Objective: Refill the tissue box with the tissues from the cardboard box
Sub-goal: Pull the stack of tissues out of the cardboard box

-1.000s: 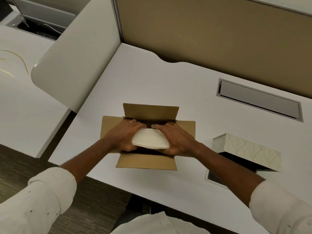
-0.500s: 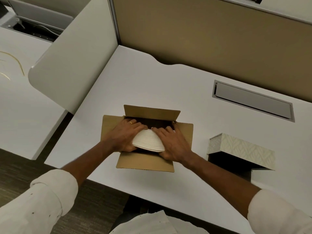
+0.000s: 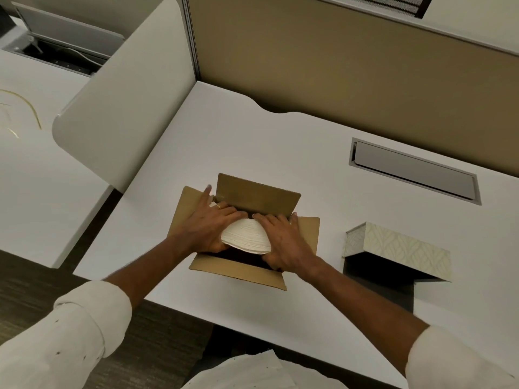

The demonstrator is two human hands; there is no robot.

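An office cubicle: a white worktop (image 3: pixel 252 141) backed by a tan fabric partition (image 3: pixel 351 68) and a rounded off-white side screen (image 3: pixel 126 108) dividing it from a neighbouring desk (image 3: pixel 25 175). A grey cable hatch (image 3: pixel 412 172) is set flush in the worktop, another desk's open cable tray (image 3: pixel 61 49) shows wiring, and the floor (image 3: pixel 157 343) is dark carpet

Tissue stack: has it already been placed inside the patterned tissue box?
No: both hands, left hand and right hand, hold the tissue stack over the cardboard box.

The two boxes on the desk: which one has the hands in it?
The brown cardboard box, flaps open; both hands hold the tissue stack there. The patterned tissue box stands untouched to its right.
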